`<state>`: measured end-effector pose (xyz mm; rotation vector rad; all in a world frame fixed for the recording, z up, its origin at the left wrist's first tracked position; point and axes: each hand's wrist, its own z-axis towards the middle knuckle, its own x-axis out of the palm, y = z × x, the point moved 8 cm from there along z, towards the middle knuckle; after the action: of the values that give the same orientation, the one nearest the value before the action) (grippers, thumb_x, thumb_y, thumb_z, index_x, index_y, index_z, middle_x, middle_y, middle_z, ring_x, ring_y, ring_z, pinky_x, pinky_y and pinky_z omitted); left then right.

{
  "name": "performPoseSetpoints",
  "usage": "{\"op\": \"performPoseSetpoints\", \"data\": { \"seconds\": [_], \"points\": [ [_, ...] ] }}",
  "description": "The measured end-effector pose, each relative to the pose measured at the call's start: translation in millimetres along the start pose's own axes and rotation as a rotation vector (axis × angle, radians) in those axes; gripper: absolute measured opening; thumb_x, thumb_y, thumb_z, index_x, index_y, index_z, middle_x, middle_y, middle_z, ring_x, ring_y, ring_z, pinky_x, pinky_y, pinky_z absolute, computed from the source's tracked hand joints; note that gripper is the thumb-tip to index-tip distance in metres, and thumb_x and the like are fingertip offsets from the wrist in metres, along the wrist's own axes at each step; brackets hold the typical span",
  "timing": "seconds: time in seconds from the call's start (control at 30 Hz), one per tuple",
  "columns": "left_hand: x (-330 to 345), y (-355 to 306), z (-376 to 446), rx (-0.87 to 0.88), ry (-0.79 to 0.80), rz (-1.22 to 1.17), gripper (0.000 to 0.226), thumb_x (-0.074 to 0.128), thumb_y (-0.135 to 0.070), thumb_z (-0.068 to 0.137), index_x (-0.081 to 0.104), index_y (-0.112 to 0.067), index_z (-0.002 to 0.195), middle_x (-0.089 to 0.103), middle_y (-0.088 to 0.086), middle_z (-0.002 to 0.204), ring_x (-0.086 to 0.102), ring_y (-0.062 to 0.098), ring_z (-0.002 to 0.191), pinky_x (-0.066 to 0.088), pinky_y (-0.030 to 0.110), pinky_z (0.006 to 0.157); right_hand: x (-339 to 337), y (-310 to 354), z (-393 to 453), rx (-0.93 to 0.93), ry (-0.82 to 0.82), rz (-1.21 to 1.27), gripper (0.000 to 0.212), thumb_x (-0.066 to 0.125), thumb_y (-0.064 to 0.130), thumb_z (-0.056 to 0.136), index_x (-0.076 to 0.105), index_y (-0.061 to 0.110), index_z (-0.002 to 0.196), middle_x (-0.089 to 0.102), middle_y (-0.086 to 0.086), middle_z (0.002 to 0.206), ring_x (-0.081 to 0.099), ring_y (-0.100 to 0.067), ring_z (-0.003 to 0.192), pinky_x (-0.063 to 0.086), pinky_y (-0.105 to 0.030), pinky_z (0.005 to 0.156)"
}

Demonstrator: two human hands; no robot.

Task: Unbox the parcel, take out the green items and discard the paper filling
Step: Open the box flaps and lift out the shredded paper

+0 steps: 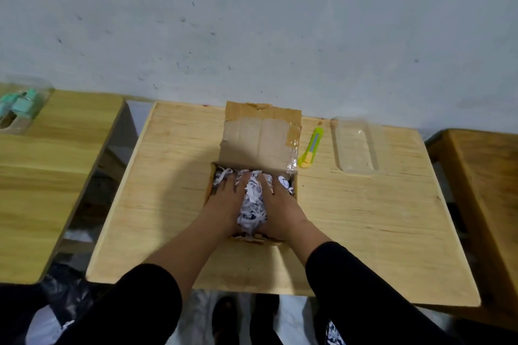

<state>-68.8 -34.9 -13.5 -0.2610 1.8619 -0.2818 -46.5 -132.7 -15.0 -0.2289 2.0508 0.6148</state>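
An open cardboard box (262,134) stands in the middle of the wooden table (350,218), its lid flap tilted back toward the wall. The box is full of white shredded paper (252,204). My left hand (224,204) and my right hand (280,202) are both inside the box, pressed against a heap of the paper from either side. No green items show inside the box; the paper hides what lies beneath.
A yellow-green utility knife (311,148) lies right of the box, and a clear plastic tray (356,145) beyond it. On the left table a clear container (22,103) holds green items. A black bag (64,302) sits on the floor at lower left.
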Motion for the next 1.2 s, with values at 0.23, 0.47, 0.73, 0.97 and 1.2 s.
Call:
{"op": "performPoseSetpoints", "data": {
  "seconds": [0.23, 0.47, 0.73, 0.97, 1.2],
  "points": [
    [4, 10, 7, 0.059, -0.024, -0.086, 0.114, 0.076, -0.043, 0.068, -0.003, -0.017, 0.146, 0.020, 0.018, 0.150, 0.017, 0.030, 0.140, 0.020, 0.036, 0.113, 5, -4, 9, 0.100, -0.025, 0.003, 0.107, 0.074, 0.028, 0.074, -0.003, 0.023, 0.148, 0.018, -0.020, 0.149, 0.029, -0.038, 0.133, 0.034, -0.042, 0.109],
    [0, 17, 0, 0.067, -0.033, -0.127, 0.098, 0.071, -0.035, 0.074, 0.007, -0.016, 0.146, 0.031, 0.013, 0.147, 0.024, 0.028, 0.138, 0.019, 0.036, 0.113, -2, 1, 7, 0.030, -0.073, 0.181, 0.094, 0.073, 0.030, 0.073, 0.016, 0.027, 0.147, 0.035, -0.017, 0.140, 0.042, -0.035, 0.125, 0.040, -0.037, 0.101],
    [-11, 12, -6, 0.122, -0.075, -0.202, 0.098, 0.076, -0.031, 0.069, 0.018, -0.010, 0.145, 0.036, 0.013, 0.145, 0.028, 0.031, 0.136, 0.023, 0.041, 0.113, -2, -2, 6, 0.048, -0.099, 0.270, 0.086, 0.070, 0.039, 0.071, 0.021, 0.033, 0.142, 0.044, -0.009, 0.135, 0.044, -0.030, 0.123, 0.043, -0.037, 0.100],
    [-27, 11, -12, 0.166, -0.145, -0.250, 0.100, 0.080, -0.020, 0.060, 0.025, -0.007, 0.142, 0.045, 0.017, 0.138, 0.041, 0.035, 0.125, 0.036, 0.042, 0.103, -14, -1, 3, 0.022, -0.154, 0.278, 0.089, 0.074, 0.039, 0.066, 0.025, 0.035, 0.140, 0.047, -0.006, 0.130, 0.047, -0.025, 0.117, 0.045, -0.034, 0.094],
    [-33, 11, -17, 0.147, -0.122, -0.276, 0.105, 0.081, -0.021, 0.059, 0.021, -0.014, 0.144, 0.042, 0.012, 0.141, 0.037, 0.030, 0.128, 0.037, 0.045, 0.103, -22, 6, -3, -0.009, -0.205, 0.267, 0.090, 0.071, 0.046, 0.057, 0.029, 0.036, 0.137, 0.055, -0.008, 0.121, 0.055, -0.026, 0.111, 0.052, -0.038, 0.087]
  ]
}}
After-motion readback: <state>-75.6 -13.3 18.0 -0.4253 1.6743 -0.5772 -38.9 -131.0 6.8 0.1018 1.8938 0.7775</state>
